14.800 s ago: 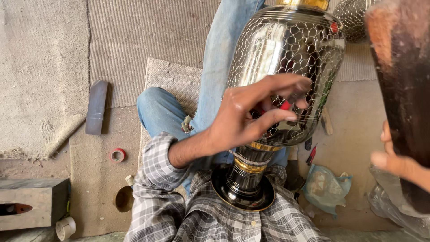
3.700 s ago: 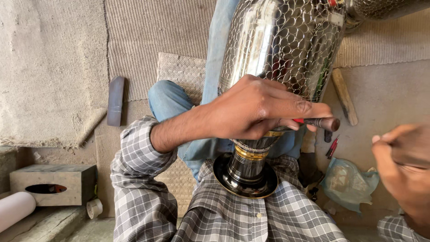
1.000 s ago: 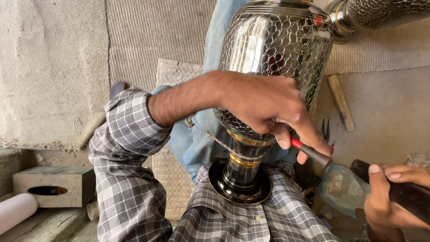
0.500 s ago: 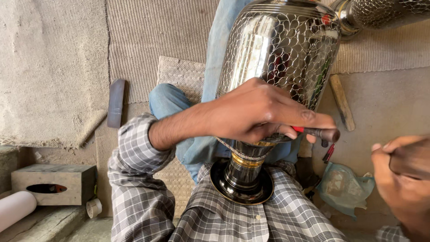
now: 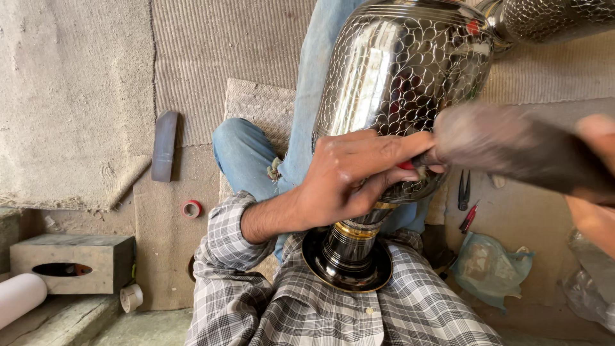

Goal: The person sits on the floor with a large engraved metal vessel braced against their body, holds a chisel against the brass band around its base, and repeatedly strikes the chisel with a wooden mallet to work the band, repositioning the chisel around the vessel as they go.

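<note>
Carpet (image 5: 211,45) under vase (image 5: 397,83); left hand (image 5: 352,176) fingers clamped on chisel (image 5: 410,164), right hand (image 5: 592,186) gripping mallet (image 5: 512,144).

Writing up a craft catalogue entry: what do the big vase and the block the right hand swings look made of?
The vase looks like polished metal: mirror-bright reflections, a scale pattern cut into the surface, gold-coloured bands above a glossy black foot. The block in the right hand looks like dull brown wood, though motion blur leaves that uncertain. The left hand holds a red-handled tool against the vase.
</note>
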Available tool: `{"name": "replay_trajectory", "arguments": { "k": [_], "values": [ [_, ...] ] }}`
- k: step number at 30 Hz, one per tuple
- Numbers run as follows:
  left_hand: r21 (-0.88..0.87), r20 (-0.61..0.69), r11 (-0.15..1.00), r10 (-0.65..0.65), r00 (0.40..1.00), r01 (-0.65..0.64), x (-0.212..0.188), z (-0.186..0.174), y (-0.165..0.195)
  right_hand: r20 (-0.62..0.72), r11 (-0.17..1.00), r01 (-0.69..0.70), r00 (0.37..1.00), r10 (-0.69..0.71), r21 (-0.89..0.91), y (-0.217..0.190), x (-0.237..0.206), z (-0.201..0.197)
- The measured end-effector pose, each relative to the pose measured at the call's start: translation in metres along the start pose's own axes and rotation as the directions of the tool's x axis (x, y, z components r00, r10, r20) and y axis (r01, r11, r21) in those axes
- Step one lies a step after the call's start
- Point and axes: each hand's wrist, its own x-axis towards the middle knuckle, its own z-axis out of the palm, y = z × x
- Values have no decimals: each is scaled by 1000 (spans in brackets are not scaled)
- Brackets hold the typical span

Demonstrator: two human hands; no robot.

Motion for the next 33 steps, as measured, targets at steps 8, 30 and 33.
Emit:
{"name": "replay_trajectory", "arguments": {
  "k": [8,30,33],
  "values": [
    [-226,-207,967,-167,964,119,-10,14,4,148,970,151,981,-124,-189,-41,45,-30],
    [-394,-463,906,-343,818,157,-21,37,9,504,689,635,748,-432,-350,-210,134,-94],
    [-402,-466,905,-331,821,137,-18,38,12,549,665,642,737,-395,-382,-218,129,-95]
  ]
}}
